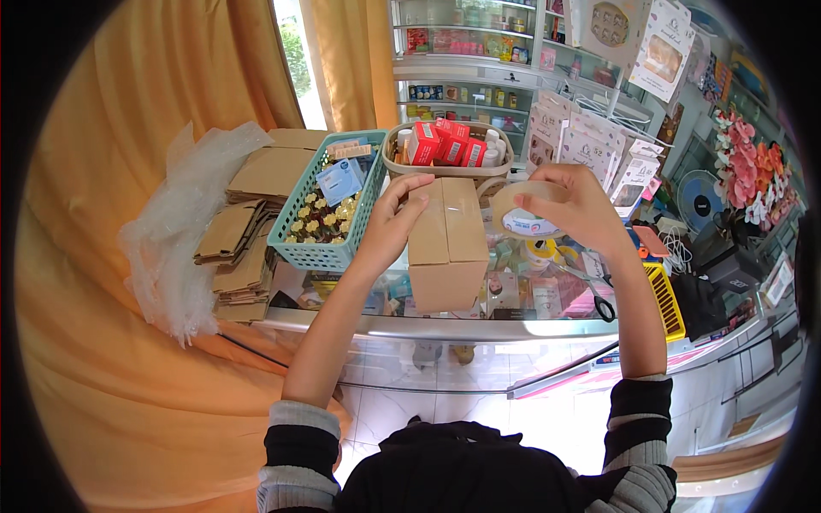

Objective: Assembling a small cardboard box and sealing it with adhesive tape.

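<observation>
A small closed cardboard box stands on the glass counter in front of me, its top flaps meeting at a seam. My left hand steadies the box from its left side, with fingertips and thumb at the top's left edge. My right hand grips a wide roll of packing tape just right of the box, fingers over the roll and thumb at its inner ring. A short length of tape seems to reach from the roll toward the box's far right edge. Scissors with black handles lie below my right wrist.
Left of the box is a teal basket of small gold-topped bottles. Behind stands a beige basket with red boxes. Flattened cartons and bubble wrap lie far left. A yellow basket sits by my right forearm.
</observation>
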`<state>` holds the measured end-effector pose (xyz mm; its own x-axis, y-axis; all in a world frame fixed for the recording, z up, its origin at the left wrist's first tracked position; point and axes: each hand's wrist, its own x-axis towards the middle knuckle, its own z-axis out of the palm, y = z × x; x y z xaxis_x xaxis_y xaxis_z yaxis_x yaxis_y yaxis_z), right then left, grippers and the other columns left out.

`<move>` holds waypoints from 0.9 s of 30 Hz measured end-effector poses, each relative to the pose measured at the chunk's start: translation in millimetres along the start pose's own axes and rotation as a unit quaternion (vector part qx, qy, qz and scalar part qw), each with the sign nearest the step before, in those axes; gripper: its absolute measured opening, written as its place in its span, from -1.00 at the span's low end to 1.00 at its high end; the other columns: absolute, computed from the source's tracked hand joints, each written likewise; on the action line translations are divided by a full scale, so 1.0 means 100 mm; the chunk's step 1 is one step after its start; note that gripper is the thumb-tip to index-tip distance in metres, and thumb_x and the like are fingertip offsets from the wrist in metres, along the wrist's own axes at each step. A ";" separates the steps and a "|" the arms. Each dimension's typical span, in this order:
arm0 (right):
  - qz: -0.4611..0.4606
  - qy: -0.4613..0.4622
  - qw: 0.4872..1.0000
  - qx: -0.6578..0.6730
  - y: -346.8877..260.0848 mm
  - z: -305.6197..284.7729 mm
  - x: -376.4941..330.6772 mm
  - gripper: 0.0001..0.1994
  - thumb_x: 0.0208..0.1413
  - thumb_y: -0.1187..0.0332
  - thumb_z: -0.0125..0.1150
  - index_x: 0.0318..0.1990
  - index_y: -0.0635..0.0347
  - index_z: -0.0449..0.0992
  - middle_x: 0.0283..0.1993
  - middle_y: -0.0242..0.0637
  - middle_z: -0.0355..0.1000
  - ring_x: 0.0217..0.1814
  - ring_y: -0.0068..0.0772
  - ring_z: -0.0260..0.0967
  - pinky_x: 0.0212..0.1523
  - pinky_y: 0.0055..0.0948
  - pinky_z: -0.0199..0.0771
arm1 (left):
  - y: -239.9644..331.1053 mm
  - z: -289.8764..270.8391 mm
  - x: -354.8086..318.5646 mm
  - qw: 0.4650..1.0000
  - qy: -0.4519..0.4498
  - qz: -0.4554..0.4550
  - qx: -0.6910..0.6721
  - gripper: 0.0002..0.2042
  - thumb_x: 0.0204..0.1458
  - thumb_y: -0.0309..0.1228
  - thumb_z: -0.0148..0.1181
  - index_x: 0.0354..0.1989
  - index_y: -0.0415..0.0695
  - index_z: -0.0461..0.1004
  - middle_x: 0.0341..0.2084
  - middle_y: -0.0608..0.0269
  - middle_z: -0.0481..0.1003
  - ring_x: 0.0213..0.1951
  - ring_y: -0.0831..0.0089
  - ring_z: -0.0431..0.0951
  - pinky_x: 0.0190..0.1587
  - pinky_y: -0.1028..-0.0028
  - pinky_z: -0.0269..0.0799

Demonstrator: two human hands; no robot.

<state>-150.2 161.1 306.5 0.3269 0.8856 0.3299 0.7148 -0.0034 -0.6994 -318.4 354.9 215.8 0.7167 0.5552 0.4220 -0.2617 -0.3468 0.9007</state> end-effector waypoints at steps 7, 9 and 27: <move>-0.015 0.016 0.998 -0.059 -0.12 -0.03 0.08 -0.74 -0.12 0.27 0.28 -0.52 0.34 0.46 -0.56 -0.39 0.36 -0.48 -0.69 0.23 -0.47 -0.57 0.24 | -0.01 0.00 0.01 1.000 0.006 0.001 -0.021 -0.71 0.10 -0.44 -0.02 -0.01 -0.23 0.39 -0.08 0.28 0.34 -0.12 0.54 0.37 -0.03 0.55 0.27; -0.020 0.016 0.998 -0.060 -0.08 -0.04 0.09 -0.73 -0.12 0.26 0.28 -0.53 0.35 0.45 -0.56 -0.38 0.36 -0.47 -0.68 0.23 -0.47 -0.57 0.24 | 0.00 0.01 0.01 1.000 0.003 -0.002 -0.010 -0.70 0.11 -0.43 -0.04 0.01 -0.22 0.37 -0.08 0.29 0.35 -0.08 0.55 0.36 0.00 0.57 0.26; -0.014 0.024 0.999 -0.035 0.09 0.04 0.05 -0.65 -0.17 0.18 0.28 -0.48 0.39 0.51 -0.57 -0.20 0.41 -0.51 -0.49 0.32 -0.42 -0.45 0.34 | 0.08 0.01 0.06 0.999 0.023 -0.030 -0.017 -0.69 0.04 -0.40 0.09 -0.04 -0.26 0.42 -0.19 0.21 0.45 -0.19 0.55 0.44 -0.11 0.57 0.33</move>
<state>-144.8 167.6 299.1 0.3340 0.8626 0.3798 0.7651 -0.0128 -0.6438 -315.9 354.9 225.4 0.7016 0.6087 0.3705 -0.2407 -0.2869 0.9272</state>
